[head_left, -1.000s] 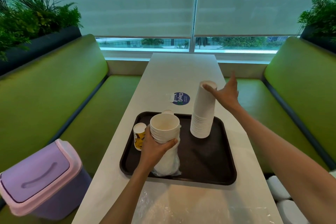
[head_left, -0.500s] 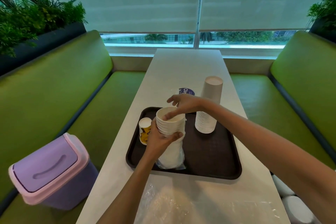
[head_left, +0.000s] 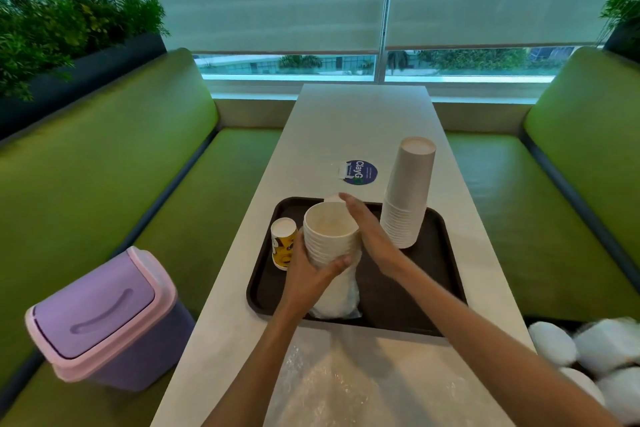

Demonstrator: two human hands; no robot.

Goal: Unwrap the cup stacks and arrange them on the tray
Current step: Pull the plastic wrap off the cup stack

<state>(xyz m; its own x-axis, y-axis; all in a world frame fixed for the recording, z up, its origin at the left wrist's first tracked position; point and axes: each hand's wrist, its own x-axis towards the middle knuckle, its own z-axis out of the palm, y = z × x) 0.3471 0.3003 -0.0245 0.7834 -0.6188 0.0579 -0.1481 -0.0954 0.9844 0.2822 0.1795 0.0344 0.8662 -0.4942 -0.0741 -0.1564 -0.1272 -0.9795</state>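
1. The white table (head_left: 363, 121) is seen bearing the dark tray (head_left: 436, 302).
2. On the tray's far right corner an upturned cup stack (head_left: 408, 198) is stood, unwrapped.
3. At the tray's near left a second cup stack (head_left: 332, 236) is held mouth-up, clear wrap (head_left: 341, 305) round its lower end.
4. It is gripped by the left hand (head_left: 308, 277), fingers curled round it.
5. The right hand (head_left: 372, 237) is laid against it, fingers straight, pressed together.
6. By the tray's left edge a small yellow cup (head_left: 283, 248) is stood.

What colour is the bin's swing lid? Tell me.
The swing lid is purple, with a pink rim; the head view shows it.
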